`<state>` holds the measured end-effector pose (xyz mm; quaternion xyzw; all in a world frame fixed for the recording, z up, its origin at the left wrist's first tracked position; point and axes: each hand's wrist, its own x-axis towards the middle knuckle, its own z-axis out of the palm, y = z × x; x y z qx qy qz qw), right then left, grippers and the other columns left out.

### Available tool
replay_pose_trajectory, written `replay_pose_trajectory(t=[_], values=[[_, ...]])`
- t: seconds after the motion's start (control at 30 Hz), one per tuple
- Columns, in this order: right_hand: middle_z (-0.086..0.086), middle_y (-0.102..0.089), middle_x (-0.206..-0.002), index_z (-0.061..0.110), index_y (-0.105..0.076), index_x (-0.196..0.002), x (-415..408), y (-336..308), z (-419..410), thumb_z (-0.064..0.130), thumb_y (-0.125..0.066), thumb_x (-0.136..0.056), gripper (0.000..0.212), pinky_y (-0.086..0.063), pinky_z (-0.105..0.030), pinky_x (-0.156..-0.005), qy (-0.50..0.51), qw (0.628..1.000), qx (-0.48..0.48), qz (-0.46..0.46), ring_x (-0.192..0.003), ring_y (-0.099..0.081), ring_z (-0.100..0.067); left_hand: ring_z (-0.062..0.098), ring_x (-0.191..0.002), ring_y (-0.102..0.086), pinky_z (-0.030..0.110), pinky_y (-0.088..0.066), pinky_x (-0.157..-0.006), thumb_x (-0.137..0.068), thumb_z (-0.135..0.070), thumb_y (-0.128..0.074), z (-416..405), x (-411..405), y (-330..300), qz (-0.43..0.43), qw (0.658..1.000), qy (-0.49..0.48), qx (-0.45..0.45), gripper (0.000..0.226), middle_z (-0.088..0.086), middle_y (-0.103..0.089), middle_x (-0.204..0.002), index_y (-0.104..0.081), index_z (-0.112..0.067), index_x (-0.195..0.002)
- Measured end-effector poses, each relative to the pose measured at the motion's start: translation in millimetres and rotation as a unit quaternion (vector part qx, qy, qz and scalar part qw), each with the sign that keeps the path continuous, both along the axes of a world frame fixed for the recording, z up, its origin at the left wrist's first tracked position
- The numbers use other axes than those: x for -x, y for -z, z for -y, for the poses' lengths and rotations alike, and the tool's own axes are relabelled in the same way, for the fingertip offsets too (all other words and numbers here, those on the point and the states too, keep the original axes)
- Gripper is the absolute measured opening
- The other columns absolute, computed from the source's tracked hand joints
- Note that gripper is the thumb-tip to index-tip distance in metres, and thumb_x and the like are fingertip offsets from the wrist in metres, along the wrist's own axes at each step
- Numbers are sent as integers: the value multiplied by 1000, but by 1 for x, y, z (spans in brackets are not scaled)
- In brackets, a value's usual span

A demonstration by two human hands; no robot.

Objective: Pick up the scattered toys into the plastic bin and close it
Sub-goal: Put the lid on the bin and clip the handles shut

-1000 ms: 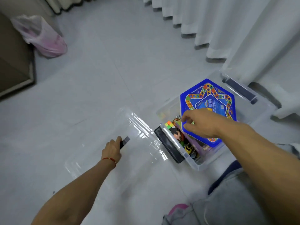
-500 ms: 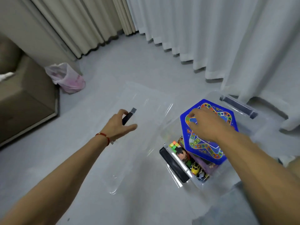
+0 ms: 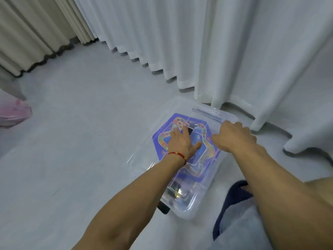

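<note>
Now the clear plastic lid [image 3: 180,134], which half a second ago was being carried in the air at nine o'clock from the transparent plastic bin [image 3: 187,208], is lying over the bin's opening, and the blue hexagonal board-game box [image 3: 191,170] is showing through it. The left hand [image 3: 181,142] is resting on the lid near its middle, its fingers curling over the lid's small black handle [image 3: 190,131], thumb spread flat towards three o'clock. The right hand [image 3: 232,137], which was lying on the game box inside the bin a moment before, is now out of the bin and sitting at the lid's one-o'clock corner, close to the clear latch [image 3: 207,112]; its fingers are bent downward, but whether they are gripping the edge or only pressing cannot be told. Small toys [image 3: 177,193] are sitting in the bin's six-o'clock end, beside a black end latch [image 3: 163,208]. No toys are lying on the grey floor [image 3: 81,141] in view, so collecting looks finished; judging by this, seating the lid and snapping both latches is what remains.
</note>
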<state>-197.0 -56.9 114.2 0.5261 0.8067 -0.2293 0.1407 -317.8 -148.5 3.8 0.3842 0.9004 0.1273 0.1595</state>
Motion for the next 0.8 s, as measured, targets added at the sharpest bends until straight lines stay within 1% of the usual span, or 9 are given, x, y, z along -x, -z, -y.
replay_pose_trajectory(t=[0.13,0.2,0.27,0.37,0.43,0.57,0.67,0.73,0.8], values=[[-14,-38,-143,14,-35,-144,-4,27,-23,43,-57,-89,66,-37,-49,-103,13,999,30,14,-133,-36,-37,33,-104,-54,45,-50,-78,-81,-73,-51,-2,-11,5,-74,993,81,34,70,12,-54,-114,-40,-21,-126],[-12,-35,-146,18,-32,-146,-2,41,-35,37,-56,-91,64,-37,-48,-103,13,1000,24,-8,-134,-36,-36,35,-107,-51,51,-45,-83,-78,-82,-41,0,-6,6,-146,982,107,52,75,13,-54,-119,-42,-25,-126],[-8,-30,-151,23,-28,-149,0,57,-45,34,-54,-92,63,-36,-48,-105,-14,1000,4,-25,-137,-32,-33,44,-131,-35,70,-28,-98,-70,-93,-25,0,9,8,-204,968,123,81,93,22,-39,-142,-39,-28,-136],[-4,-23,-156,24,-23,-151,3,80,-63,35,-50,-95,64,-31,-53,-111,-64,997,-18,-24,-144,-21,-30,47,-147,9,81,7,-100,-58,-102,-15,-4,28,21,-150,976,134,89,112,18,4,-163,1,-44,-152],[-4,-25,-155,23,-25,-150,8,94,-77,37,-47,-95,60,-28,-55,-112,-78,996,-39,-23,-143,-22,-29,48,-146,13,81,10,-98,-60,-102,-12,-6,30,32,-149,975,147,70,106,17,9,-163,10,-50,-150],[-5,-37,-151,23,-26,-149,25,114,-104,47,-43,-98,59,-27,-54,-111,-93,994,-54,-30,-137,-35,-32,50,-147,-1,81,4,-100,-71,-97,-16,-6,27,49,-203,968,144,23,93,19,-8,-163,-6,-51,-151],[-16,-50,-138,16,-37,-141,36,121,-134,46,-47,-98,53,-41,-43,-95,-107,994,-2,-31,-121,-50,-37,50,-147,-4,82,4,-100,-73,-95,-18,-11,32,53,-216,965,147,9,91,19,-12,-162,-11,-50,-151],[-22,-55,-130,10,-44,-133,35,119,-152,39,-49,-99,45,-41,-35,-82,-121,992,23,-13,-112,-54,-37,49,-147,-3,82,5,-100,-72,-96,-17,-15,34,50,-211,965,157,13,91,18,-10,-163,-9,-51,-151],[-20,-57,-125,7,-45,-128,28,113,-165,37,-50,-100,41,-43,-35,-81,-143,989,37,16,-110,-56,-37,48,-147,-1,81,6,-100,-71,-96,-16,-21,36,47,-203,961,185,21,91,17,-5,-163,-6,-52,-151]])
